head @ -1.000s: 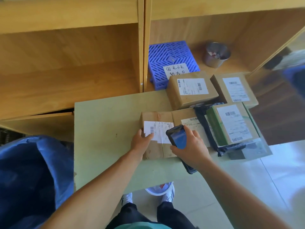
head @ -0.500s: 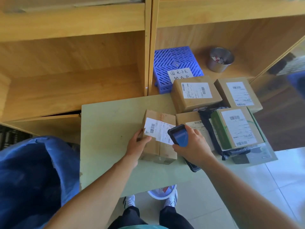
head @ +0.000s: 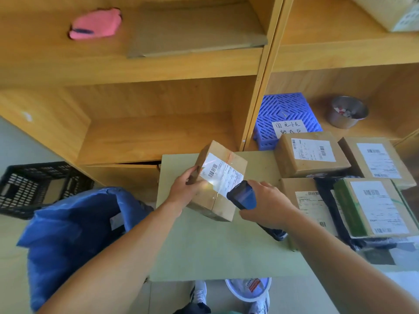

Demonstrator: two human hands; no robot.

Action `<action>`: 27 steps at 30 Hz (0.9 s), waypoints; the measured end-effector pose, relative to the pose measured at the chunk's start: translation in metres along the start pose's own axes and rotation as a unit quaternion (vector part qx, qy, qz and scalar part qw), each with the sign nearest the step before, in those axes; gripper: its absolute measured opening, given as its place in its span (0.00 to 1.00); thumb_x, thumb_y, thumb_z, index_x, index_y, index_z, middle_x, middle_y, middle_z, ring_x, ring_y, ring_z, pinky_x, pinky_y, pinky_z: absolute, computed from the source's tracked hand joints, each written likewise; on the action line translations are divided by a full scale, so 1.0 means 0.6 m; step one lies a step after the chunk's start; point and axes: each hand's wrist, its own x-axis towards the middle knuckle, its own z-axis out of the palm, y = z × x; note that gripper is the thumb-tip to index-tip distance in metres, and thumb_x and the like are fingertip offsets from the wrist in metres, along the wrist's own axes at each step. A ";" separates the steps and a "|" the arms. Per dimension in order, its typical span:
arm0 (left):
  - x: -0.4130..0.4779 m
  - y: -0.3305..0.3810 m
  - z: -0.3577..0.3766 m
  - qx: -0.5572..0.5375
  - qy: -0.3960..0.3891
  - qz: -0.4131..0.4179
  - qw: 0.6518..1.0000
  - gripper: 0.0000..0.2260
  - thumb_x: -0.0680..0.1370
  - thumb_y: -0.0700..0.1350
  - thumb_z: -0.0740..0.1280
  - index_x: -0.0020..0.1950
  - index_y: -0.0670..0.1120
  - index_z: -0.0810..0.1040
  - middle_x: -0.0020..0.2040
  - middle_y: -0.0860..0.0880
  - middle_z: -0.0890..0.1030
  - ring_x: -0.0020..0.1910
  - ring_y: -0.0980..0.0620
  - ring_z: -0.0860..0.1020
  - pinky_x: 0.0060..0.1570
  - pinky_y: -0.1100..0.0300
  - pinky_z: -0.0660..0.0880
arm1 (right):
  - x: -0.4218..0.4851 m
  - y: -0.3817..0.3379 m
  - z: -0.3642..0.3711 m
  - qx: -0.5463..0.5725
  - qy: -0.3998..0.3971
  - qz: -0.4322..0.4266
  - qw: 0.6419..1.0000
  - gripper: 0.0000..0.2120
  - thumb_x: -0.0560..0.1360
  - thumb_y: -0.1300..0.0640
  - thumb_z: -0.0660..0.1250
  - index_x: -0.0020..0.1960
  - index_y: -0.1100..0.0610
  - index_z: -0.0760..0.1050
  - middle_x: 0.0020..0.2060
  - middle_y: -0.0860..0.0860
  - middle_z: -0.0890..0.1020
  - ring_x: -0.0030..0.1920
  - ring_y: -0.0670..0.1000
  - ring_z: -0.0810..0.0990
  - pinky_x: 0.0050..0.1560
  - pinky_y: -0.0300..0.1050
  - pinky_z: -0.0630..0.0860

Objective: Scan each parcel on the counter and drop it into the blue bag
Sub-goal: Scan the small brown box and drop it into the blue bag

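Gripping tilted parcel point(head: 217, 184) — left hand point(head: 184, 189), right hand point(head: 269, 207) clasping scanner point(head: 241, 196)

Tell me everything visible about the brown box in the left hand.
The brown box is a small cardboard parcel, taped along its seam. A white label with a barcode covers its upper face, with a bright glare on it. It is tilted above the green counter; whether its low edge rests there is unclear. The left hand grips its left side. The scanner in the right hand points at the label.
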 end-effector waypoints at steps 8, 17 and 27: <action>-0.015 -0.009 -0.041 -0.024 0.004 -0.002 1.000 0.31 0.70 0.55 0.73 0.73 0.64 0.74 0.63 0.57 0.82 0.63 0.53 0.78 0.54 0.59 0.79 | 0.001 -0.047 0.003 -0.018 0.017 -0.001 1.000 0.36 0.67 0.40 0.72 0.71 0.47 0.63 0.53 0.47 0.73 0.50 0.50 0.75 0.42 0.42 0.75; -0.019 -0.031 -0.049 -0.046 -0.010 -0.006 0.999 0.26 0.76 0.53 0.73 0.73 0.64 0.72 0.64 0.54 0.79 0.65 0.49 0.75 0.61 0.50 0.78 | -0.010 -0.054 0.005 -0.008 0.036 0.016 0.999 0.39 0.67 0.40 0.73 0.73 0.47 0.60 0.52 0.47 0.71 0.49 0.49 0.75 0.41 0.41 0.75; -0.022 -0.088 -0.067 -0.162 0.043 -0.074 0.983 0.25 0.79 0.50 0.73 0.74 0.59 0.71 0.60 0.50 0.83 0.61 0.53 0.80 0.64 0.51 0.72 | 0.006 -0.083 0.048 0.012 0.062 0.025 0.998 0.42 0.65 0.40 0.72 0.74 0.44 0.56 0.53 0.47 0.70 0.50 0.50 0.75 0.45 0.49 0.80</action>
